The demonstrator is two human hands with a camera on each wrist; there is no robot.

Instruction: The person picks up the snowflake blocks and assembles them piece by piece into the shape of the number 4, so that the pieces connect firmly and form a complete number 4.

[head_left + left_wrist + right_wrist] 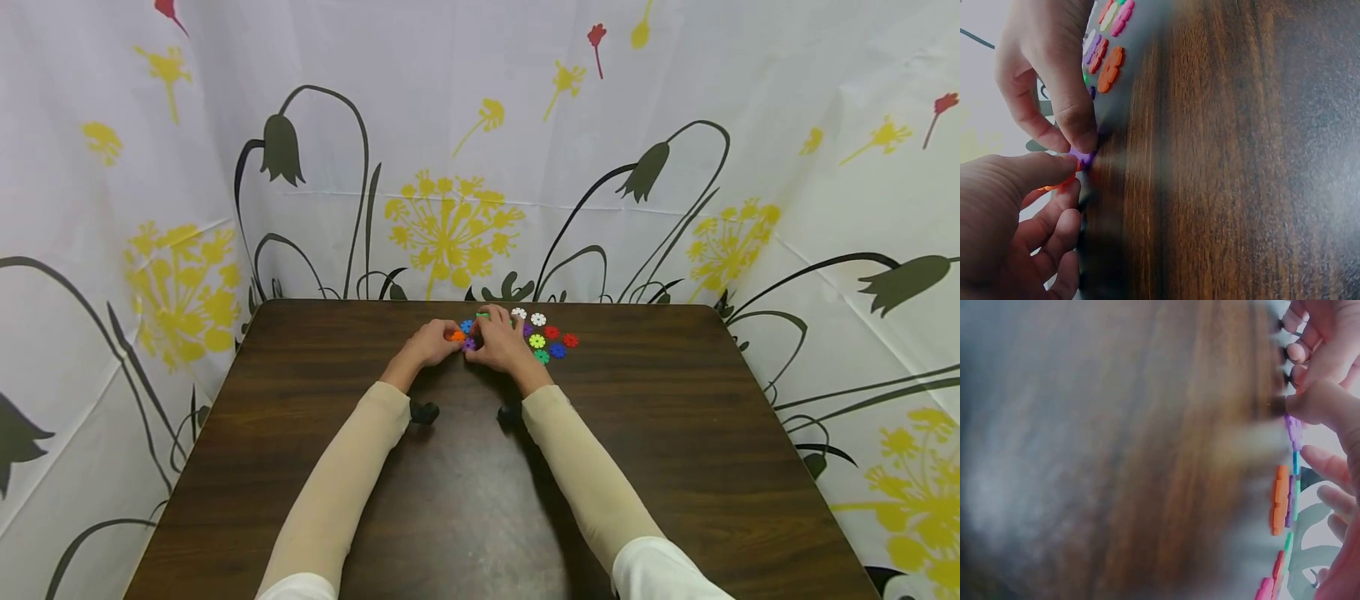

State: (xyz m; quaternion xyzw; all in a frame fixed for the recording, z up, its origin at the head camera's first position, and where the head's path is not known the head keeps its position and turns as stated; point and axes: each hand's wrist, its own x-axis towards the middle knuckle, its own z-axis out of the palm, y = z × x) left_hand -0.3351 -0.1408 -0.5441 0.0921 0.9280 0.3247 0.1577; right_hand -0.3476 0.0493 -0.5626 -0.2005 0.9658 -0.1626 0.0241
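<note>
At the far side of the table, my left hand [429, 342] pinches an orange flower-shaped disc [457, 336] between thumb and fingers. Close against it, my right hand [498, 340] holds a purple flower-shaped disc [1084, 157] with its thumb and fingertip. The two discs meet edge to edge in the left wrist view, though fingers cover much of both, so I cannot tell whether they are joined. A light blue disc [467, 326] lies just behind the hands. Part of a green disc [482, 315] shows beside the right fingers.
Right of my hands lie several more flower discs, among them yellow [537, 341], blue [557, 351], red [571, 341], white [538, 319] and green ones. The dark wooden table [300, 417] ends just beyond them, where a flower-patterned curtain [465, 125] hangs.
</note>
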